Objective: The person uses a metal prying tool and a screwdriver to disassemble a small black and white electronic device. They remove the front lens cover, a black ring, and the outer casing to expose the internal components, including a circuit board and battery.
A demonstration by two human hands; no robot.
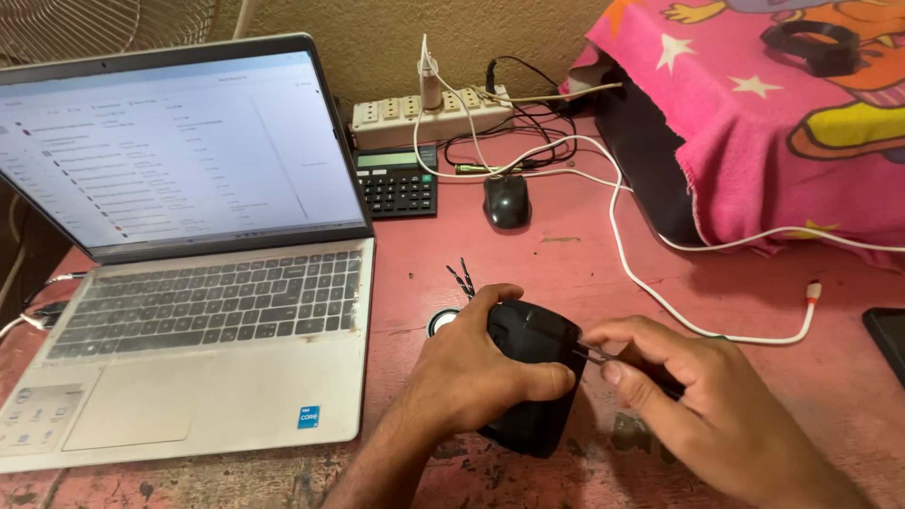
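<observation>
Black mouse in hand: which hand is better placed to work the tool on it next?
Right. The right hand already pinches a thin metal tool with its tip at the edge of the black mouse. The left hand is wrapped around the mouse, steadying it off the pink table.

head view | looks down and forward | close over pink table (566, 254)

Mouse (528, 377) in hand: black plastic, smooth, slight sheen. Tool tip (592, 353): bare metal, shiny. Table (566, 264): pink paint, matt, worn and chipped along the near edge. Laptop (189, 377): silver, matt. Cloth (782, 123): pink printed fabric, frayed edge. Cable (617, 236): white, smooth.
</observation>
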